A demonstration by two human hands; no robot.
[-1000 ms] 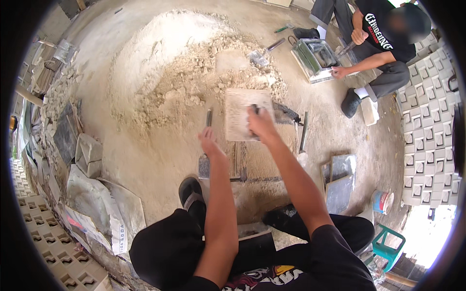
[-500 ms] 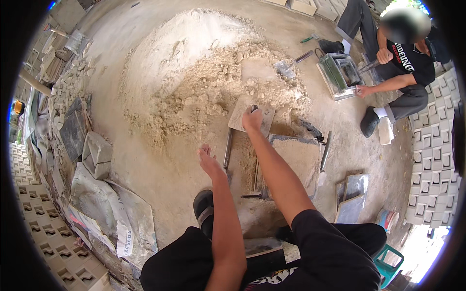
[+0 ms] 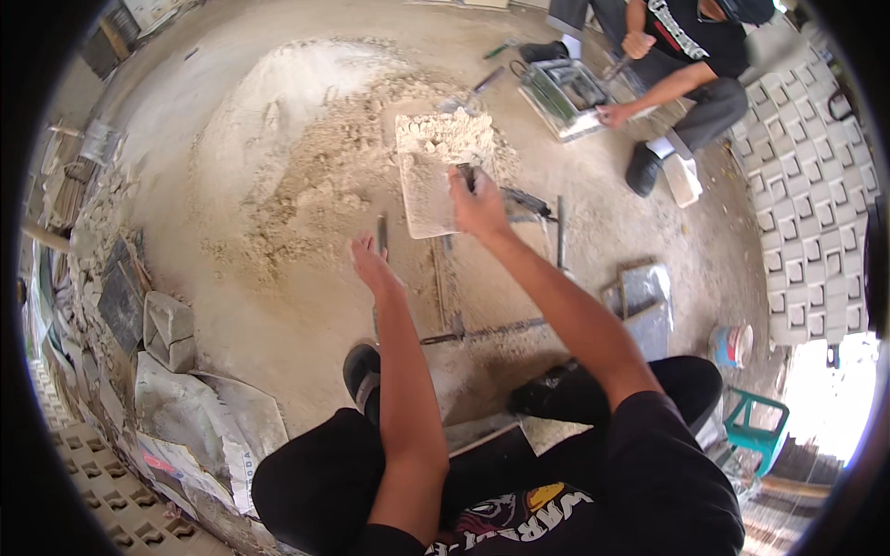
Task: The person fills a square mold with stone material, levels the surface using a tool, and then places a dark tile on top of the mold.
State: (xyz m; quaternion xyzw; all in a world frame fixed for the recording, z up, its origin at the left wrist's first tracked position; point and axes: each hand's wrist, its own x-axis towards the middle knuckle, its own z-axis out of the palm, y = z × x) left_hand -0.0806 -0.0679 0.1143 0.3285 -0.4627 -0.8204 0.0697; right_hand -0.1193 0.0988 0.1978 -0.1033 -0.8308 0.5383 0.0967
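My right hand (image 3: 480, 206) is closed round the short dark handle of a flat, square, dust-coated trowel (image 3: 428, 199). Crumbly pale mix (image 3: 445, 134) lies heaped along the trowel's far part. Below it, a rectangular metal-edged mould (image 3: 501, 278) rests on the floor, partly hidden by the trowel and my right forearm. My left hand (image 3: 375, 267) is at the mould's left bar handle (image 3: 381, 232), its fingers loosely stretched out. The bar shows past the fingertips; whether they touch it I cannot tell.
A large pile of pale powder (image 3: 278, 120) spreads ahead. At the far right, a seated person (image 3: 691, 74) handles a similar mould (image 3: 565, 93). Dark plates (image 3: 644, 301), a small tub (image 3: 731, 345) and a green stool (image 3: 756, 426) stand right. Torn sacks (image 3: 195, 417) and rubble lie left.
My right hand has lifted the trowel, which now carries mix. My left hand has moved forward to the bar handle. The whole view has shifted.
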